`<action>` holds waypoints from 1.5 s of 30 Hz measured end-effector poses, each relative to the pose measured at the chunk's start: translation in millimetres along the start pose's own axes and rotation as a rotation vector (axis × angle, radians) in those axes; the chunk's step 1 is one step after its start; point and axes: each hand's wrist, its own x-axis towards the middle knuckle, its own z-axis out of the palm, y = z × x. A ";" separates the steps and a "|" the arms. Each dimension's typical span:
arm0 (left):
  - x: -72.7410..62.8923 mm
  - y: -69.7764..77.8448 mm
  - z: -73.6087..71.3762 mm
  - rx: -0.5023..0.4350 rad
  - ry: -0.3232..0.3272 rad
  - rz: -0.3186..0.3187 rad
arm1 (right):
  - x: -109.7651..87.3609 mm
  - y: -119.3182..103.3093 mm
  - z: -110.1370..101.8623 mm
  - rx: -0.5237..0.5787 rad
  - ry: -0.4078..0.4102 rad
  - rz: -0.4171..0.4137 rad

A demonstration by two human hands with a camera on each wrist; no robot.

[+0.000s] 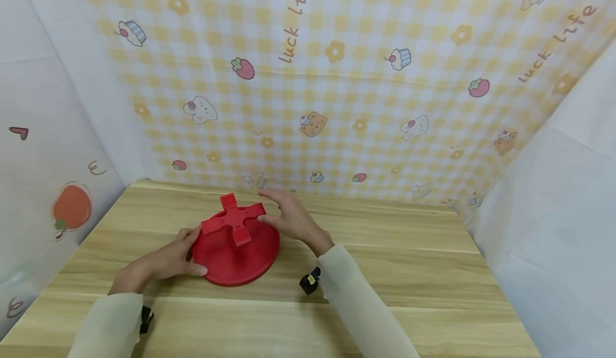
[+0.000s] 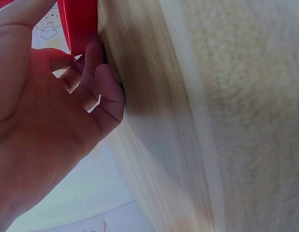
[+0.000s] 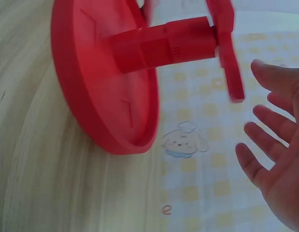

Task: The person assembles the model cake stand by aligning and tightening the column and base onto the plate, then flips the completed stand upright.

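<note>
A red stand has a round, raised-rim base [image 1: 231,272] lying on the wooden table. From its middle rises a short, thick post [image 3: 163,44], topped by a four-armed cross [image 1: 235,219]. At the base's left side, my left hand [image 1: 166,259] holds the rim, thumb at the near edge and fingers farther back. Those fingers [image 2: 110,92] curl low by the tabletop in the left wrist view. My right hand [image 1: 295,219] is just right of the cross, fingers spread and thumb near one arm's end. The right wrist view shows a gap between its fingers and the cross.
The wooden table [image 1: 385,272] meets a yellow checked cloth [image 1: 356,106] with cartoon prints along its back edge. White cloth [image 1: 553,213] hangs on the right side and more printed white cloth [image 1: 43,160] on the left. A small black device [image 1: 310,280] sits at the right wrist.
</note>
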 end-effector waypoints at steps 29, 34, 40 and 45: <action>1.7 -1.2 0.0 -0.007 0.000 0.026 | -14.5 0.4 15.6 0.005 -0.010 0.036; 2.6 -2.7 0.2 -0.009 0.008 0.034 | -17.7 -4.6 18.1 -0.059 0.002 0.019; 2.4 -2.0 0.1 -0.022 0.007 0.037 | -20.6 -9.1 23.3 -0.091 -0.002 0.026; 2.6 -1.1 1.7 -0.021 0.009 0.027 | -23.3 -12.7 25.5 -0.133 0.008 0.037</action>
